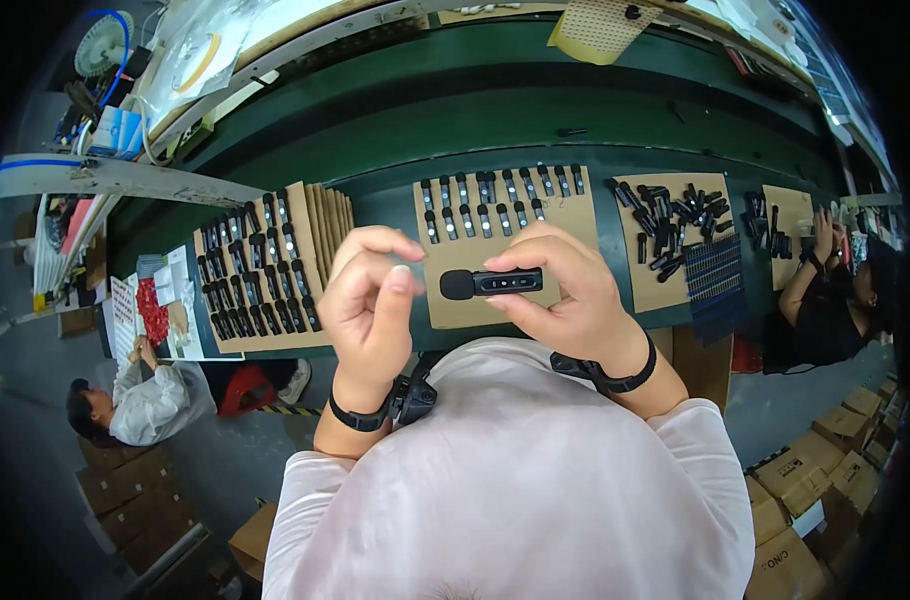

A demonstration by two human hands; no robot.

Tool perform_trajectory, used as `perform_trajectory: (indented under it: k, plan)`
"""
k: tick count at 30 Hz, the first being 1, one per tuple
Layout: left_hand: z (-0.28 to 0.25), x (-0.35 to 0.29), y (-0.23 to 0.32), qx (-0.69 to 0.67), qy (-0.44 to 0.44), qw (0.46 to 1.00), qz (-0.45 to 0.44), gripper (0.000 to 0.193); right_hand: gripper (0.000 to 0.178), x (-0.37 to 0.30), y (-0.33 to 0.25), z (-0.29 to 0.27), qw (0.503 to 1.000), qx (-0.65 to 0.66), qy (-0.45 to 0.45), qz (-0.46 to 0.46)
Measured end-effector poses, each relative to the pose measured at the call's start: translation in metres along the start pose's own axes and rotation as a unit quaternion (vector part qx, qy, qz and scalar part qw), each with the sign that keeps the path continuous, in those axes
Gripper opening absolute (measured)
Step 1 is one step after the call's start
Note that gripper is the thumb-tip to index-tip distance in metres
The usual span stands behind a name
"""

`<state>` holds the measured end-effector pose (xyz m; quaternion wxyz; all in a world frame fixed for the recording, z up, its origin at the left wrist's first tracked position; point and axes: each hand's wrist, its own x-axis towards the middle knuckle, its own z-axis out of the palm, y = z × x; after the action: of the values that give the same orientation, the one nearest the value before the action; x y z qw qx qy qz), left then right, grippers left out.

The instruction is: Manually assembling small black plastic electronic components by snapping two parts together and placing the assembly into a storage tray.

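Observation:
Between the thumb and fingers of my right hand [565, 285] is a small black clip-on microphone [510, 283], lying level with its round foam cap [457, 285] toward the left. My left hand [373, 290] is a little left of that cap, apart from it. Its thumb and forefinger are separated and nothing shows between them; the other fingers curl inward. Under and beyond my hands lies a brown cardboard sheet [450, 316]. Two rows of similar microphones [483, 219] stand along its far part, and a few may be hidden behind my right fingers.
To the left, a cardboard sheet [265, 343] carries several rows of microphones, beside stacked sheets [333, 215]. A loose heap of black microphones [675, 220] lies on the right sheet. People sit at far left [160, 400] and far right [835, 310]. The green bench [375, 165] has a raised shelf behind.

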<state>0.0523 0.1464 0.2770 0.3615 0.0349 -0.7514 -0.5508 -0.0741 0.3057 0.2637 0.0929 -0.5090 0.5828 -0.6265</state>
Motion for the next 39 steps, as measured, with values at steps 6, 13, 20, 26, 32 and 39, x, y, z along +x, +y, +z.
perform_trajectory:
  k: [6, 13, 20, 26, 32, 39]
  plan:
    - [0.005, -0.007, 0.002, 0.058, -0.135, 0.989, -0.028, 0.020, 0.032, -0.006, -0.005, -0.002, 1.000, 0.011, 0.005, -0.008]
    - [0.015, -0.007, 0.007, 0.060, -0.132, 0.989, -0.028, 0.019, 0.033, -0.011, -0.006, -0.009, 0.999, -0.019, 0.009, -0.030]
    - [0.021, -0.007, 0.008, 0.055, -0.145, 0.987, -0.028, 0.016, 0.034, -0.014, -0.004, -0.016, 0.999, -0.031, 0.009, -0.043]
    - [0.026, -0.003, 0.009, 0.074, -0.131, 0.989, -0.002, 0.015, 0.033, -0.013, -0.006, -0.021, 0.998, -0.044, 0.027, -0.038]
    - [0.026, -0.001, 0.002, 0.102, -0.141, 0.985, 0.002, 0.025, 0.031, -0.014, 0.003, -0.027, 0.993, -0.117, -0.004, -0.031]
    - [0.029, 0.004, -0.036, 0.138, -0.132, 0.979, -0.071, 0.024, 0.021, -0.036, 0.049, -0.024, 0.964, -0.177, -0.022, 0.195]
